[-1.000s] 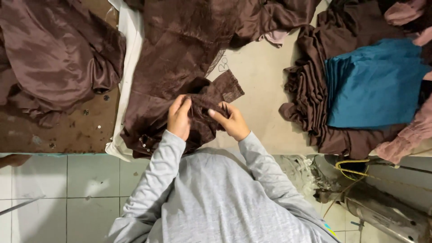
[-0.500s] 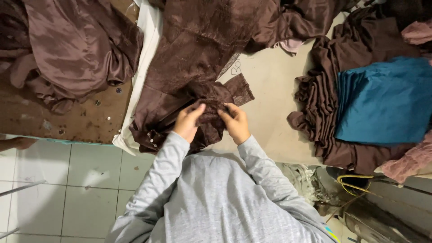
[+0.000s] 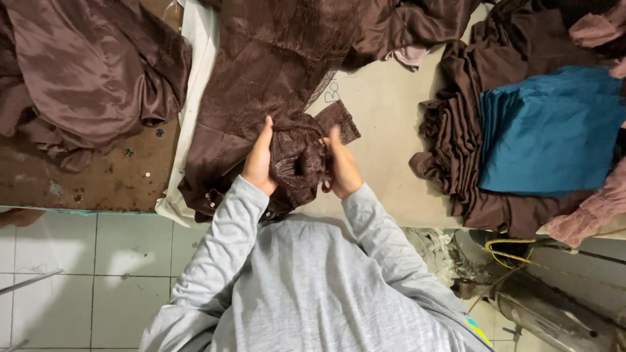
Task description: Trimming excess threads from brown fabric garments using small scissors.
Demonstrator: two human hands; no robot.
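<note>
Gripping: brown garment [image 3: 297, 163] bunched between both hands at near table edge, an opening like a cuff or sleeve end turned toward camera.
Left hand [image 3: 259, 160]: closed on left side of bunched fabric, thumb up, fingers wrapped behind.
Right hand [image 3: 340, 166]: closed on right side of same bunch, fingers curled into folds.
Garment position: near centre, rest of piece trailing far and left across table, partly lying over white cloth [image 3: 192, 98].
Progress, judged: one small part of garment gathered and held up; most of it spread loose and unsorted; stage of handling not clear from this view.
Done, judged: folded stacks at right, teal stack [image 3: 551, 130] resting on brown stack [image 3: 456, 150], look finished.
Left, judged: loose brown heap [image 3: 85, 72] at far left and more brown fabric [image 3: 404, 23] at far centre look untouched.
Table [image 3: 385, 117]: bare pale surface right of hands, between garment and stacks.
Edges: near table edge directly under wrists; white cloth hanging over that edge at left; dark board [image 3: 104, 176] with small fasteners at left.
Open room: widest bare patch just right of hands; left side crowded by heap; far side covered by fabric.
Below table: tiled floor [image 3: 85, 261] at near left; metal parts and cord [image 3: 521, 274] at near right.
Sleeves: grey [image 3: 222, 254], both forearms angled inward toward bunch.
</note>
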